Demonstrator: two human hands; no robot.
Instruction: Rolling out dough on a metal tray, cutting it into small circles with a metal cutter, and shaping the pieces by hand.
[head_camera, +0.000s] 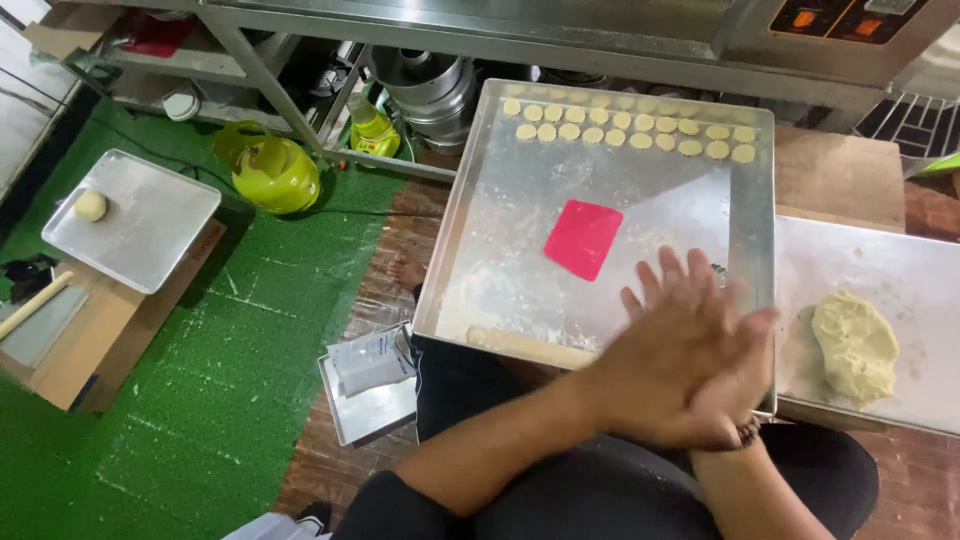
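Green matting borders a floury tray (470, 300); left hand (670, 360) and right hand (735, 385) seemingly pressed together, blurred, near pink scraper (583, 238).

Even, bright indoor light, soft glare on the metal tray (470, 270), hands motion-blurred.

left hand (665, 375) pressed flat over right hand (730, 390), above tray (480, 230) edge | pink scraper (583, 238) mid-tray | cookie rounds (630, 125) in far rows | dough lump (855, 345) right

I worked in a small bakery kitchen: floured tray (480, 260) of cut biscuits (630, 128), raw dough (855, 345), oven (840, 30), stacked tins (425, 85).
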